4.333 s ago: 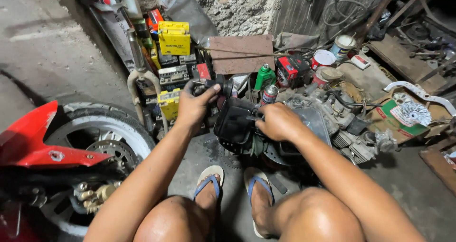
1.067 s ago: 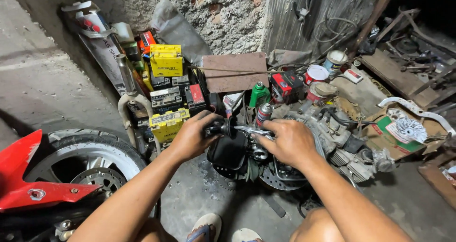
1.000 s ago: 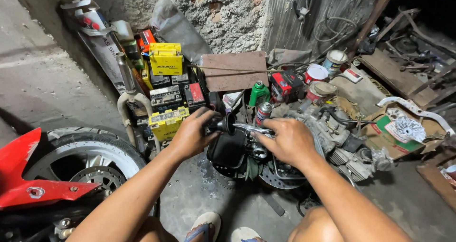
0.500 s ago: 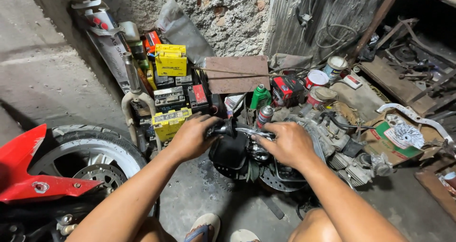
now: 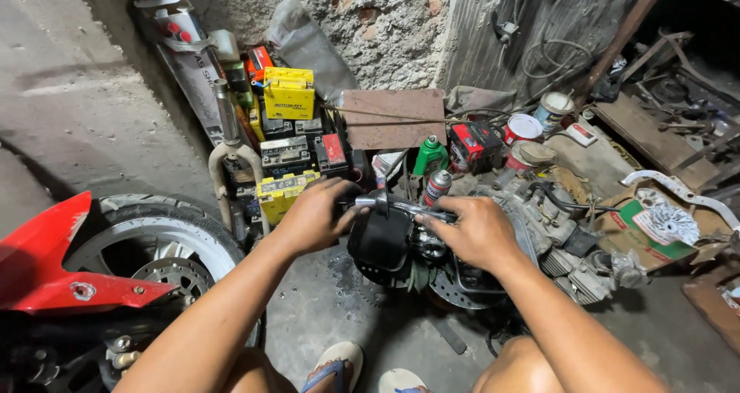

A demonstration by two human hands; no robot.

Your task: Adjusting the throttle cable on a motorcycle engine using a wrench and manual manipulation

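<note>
Head view: left hand [image 5: 314, 214] and right hand [image 5: 476, 231] both closed on a wrench [image 5: 401, 205] atop a black engine part [image 5: 381, 242], on floor betw. wheel [image 5: 166, 242] & engine [image 5: 555, 231]. Wrench looks stiff steel, prob. greasy; best gripped at handle ends. Part looks heavy, rigid.

Concrete floor [image 5: 92, 123] bearing engine [image 5: 432, 246], batteries [image 5: 289, 92].

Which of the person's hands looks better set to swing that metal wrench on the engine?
Probably the right hand: it grips the wrench along its handle, where leverage is. The left hand sits at the wrench's head end, steadying it over the black engine part.
</note>
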